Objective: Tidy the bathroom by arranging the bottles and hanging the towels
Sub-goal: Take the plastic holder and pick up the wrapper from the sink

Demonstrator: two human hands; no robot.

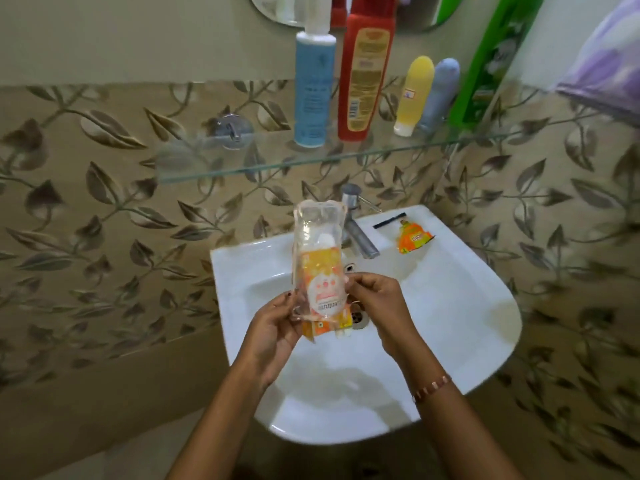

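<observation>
Clear pouch [320, 261] upright over sink [450, 306] — fingers [349, 282] pinch both sides.

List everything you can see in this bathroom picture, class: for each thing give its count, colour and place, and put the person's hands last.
Pouch: one, clear plastic with an orange label, held upright over the sink.
Blue bottle: one, white cap, on the shelf, leftmost.
Red bottle: one, on the shelf beside the blue bottle.
Yellow tube: one, standing on its white cap, on the shelf.
Grey tube: one, on the shelf next to the yellow tube.
Green bottle: one, leaning, right end of the shelf.
Shelf: one, glass, on the wall above the sink.
Sink: one, white.
Tap: one, metal, at the sink's back.
Wrapper: one, orange, on the sink rim right of the tap.
Towel: one, purple, upper right.
Hands: left and right, both pinching the pouch's lower part.
</observation>
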